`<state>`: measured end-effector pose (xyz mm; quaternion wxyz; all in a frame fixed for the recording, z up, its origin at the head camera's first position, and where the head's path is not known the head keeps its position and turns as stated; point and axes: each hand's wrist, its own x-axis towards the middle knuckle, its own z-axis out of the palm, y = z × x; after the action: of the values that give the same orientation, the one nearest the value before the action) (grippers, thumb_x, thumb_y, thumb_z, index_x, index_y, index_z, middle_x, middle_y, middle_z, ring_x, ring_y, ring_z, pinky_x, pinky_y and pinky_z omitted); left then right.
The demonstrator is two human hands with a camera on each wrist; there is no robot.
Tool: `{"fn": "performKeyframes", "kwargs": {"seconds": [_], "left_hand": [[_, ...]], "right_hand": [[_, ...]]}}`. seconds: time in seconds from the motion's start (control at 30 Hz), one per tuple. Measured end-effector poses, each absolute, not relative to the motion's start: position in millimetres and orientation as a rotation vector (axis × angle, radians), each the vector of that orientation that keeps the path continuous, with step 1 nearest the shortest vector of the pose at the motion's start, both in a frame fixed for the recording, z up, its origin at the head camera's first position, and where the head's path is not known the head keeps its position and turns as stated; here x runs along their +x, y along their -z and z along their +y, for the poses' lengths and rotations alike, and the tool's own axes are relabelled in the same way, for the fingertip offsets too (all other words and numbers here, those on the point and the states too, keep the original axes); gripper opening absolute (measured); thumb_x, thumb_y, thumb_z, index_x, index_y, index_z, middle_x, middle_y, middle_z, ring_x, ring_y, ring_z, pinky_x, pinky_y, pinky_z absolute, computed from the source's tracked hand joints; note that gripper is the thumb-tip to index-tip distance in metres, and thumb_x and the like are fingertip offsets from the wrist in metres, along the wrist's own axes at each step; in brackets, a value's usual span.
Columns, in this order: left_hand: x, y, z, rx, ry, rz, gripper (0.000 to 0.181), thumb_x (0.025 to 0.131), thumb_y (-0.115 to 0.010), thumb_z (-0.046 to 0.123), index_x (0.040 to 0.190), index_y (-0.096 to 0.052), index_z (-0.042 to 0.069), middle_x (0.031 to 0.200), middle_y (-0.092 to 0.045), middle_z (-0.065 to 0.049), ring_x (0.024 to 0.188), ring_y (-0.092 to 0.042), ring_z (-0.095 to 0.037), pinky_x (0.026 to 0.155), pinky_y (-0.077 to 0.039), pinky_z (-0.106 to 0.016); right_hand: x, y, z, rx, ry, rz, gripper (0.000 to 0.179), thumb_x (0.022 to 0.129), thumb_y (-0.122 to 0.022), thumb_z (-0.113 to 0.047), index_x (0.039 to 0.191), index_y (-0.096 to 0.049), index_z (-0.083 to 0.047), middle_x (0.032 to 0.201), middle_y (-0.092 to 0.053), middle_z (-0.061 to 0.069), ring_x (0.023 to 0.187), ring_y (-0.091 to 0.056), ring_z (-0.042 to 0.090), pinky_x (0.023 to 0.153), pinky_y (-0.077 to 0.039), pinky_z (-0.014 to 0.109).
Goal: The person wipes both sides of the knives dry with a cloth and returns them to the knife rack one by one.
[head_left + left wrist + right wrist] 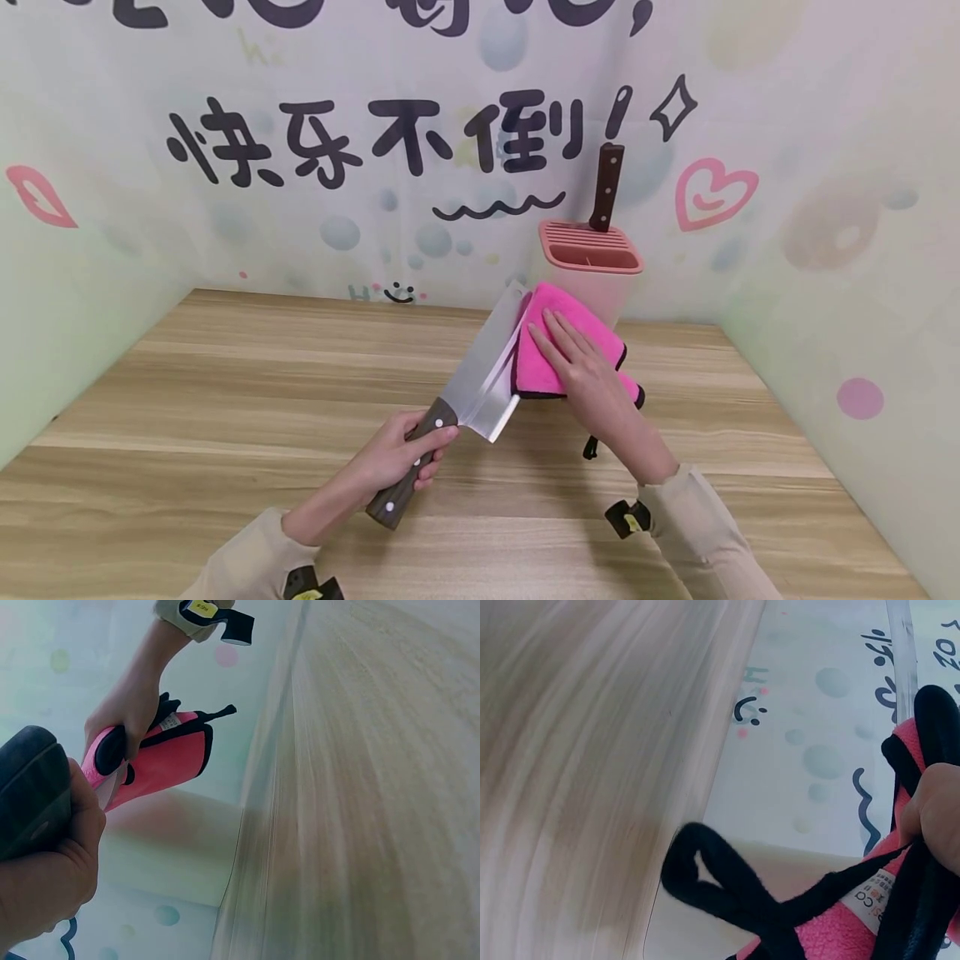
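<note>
In the head view my left hand (401, 454) grips the dark riveted handle (390, 504) of a cleaver (480, 358), its wide steel blade slanting up and away to the right. A folded bright pink cloth (538, 367) with black edging lies over the far part of the blade. My right hand (592, 383) holds the cloth there, fingers extended across its top. The thumb (939, 817) presses the cloth from the other side in the right wrist view. From the left wrist, the cloth (169, 761) shows folded about the blade, hiding part of it.
A pale knife holder (585, 287) with a pink slotted top stands at the back of the wooden table (262, 400), behind the cloth. One dark-handled knife (607, 187) sticks up from it. Printed walls (337, 233) enclose the back and sides.
</note>
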<state>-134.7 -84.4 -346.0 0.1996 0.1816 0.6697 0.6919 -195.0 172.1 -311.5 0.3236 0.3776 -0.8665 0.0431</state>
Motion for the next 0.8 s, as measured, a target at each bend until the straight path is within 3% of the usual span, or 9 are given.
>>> {"fn": "performKeyframes", "kwargs": {"seconds": [0.6,0.73,0.8], "left_hand": [[-136,346,-84,0.469,-1.961,1.872,0.028,0.090,-0.053,0.026,0.087,-0.046,-0.001,0.059,-0.045,0.000,0.044,-0.043,-0.006,0.041,-0.040,-0.018],[-137,345,-83,0.452,-1.971,1.862,0.029,0.090,-0.052,0.027,0.084,-0.045,-0.001,0.059,-0.045,0.001,0.045,-0.043,-0.005,0.042,-0.040,-0.017],[-137,344,-83,0.437,-1.975,1.859,0.031,0.090,-0.052,0.027,0.084,-0.044,-0.002,0.059,-0.045,0.001,0.045,-0.043,-0.005,0.042,-0.040,-0.017]], "right_hand": [[-170,320,157,1.030,0.186,-2.189,0.061,0.069,-0.072,0.001,0.125,-0.049,-0.003,0.130,-0.044,0.019,0.122,-0.040,0.031,0.094,-0.040,0.043],[-165,324,152,1.062,0.222,-2.147,0.057,0.072,-0.069,0.001,0.125,-0.050,-0.005,0.130,-0.045,0.018,0.122,-0.040,0.029,0.095,-0.039,0.042],[-163,325,150,1.083,0.226,-2.127,0.045,0.082,-0.058,0.001,0.125,-0.050,-0.005,0.130,-0.045,0.017,0.123,-0.039,0.029,0.096,-0.038,0.042]]}}
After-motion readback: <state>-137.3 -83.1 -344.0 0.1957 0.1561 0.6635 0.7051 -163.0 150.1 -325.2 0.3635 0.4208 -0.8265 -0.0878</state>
